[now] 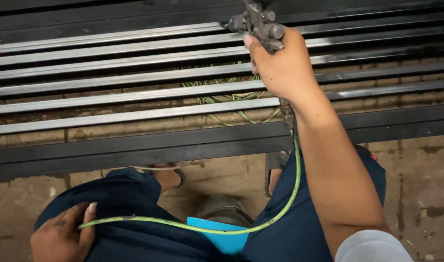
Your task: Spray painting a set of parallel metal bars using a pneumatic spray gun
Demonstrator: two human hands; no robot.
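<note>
Knees in dark blue trousers [134, 213] nearest; left hand [62, 237] rests on left thigh, fingers pinching green air hose [280, 204]. Hose loops past blue container [222, 235] between legs, contents hidden. Farther, right hand [280, 68] clamped around spray gun [258, 24] over metal grille [110, 97]; hose coil beneath bars.

Spray gun [259, 23]: top cut off by upper edge; trigger and grip hidden under right hand [280, 65]. Left hand [62, 236]: cut by bottom edge, palm not visible. Green hose [193, 226]: coil behind metal bars [110, 97] only partly seen. Feet under frame partly hidden.
</note>
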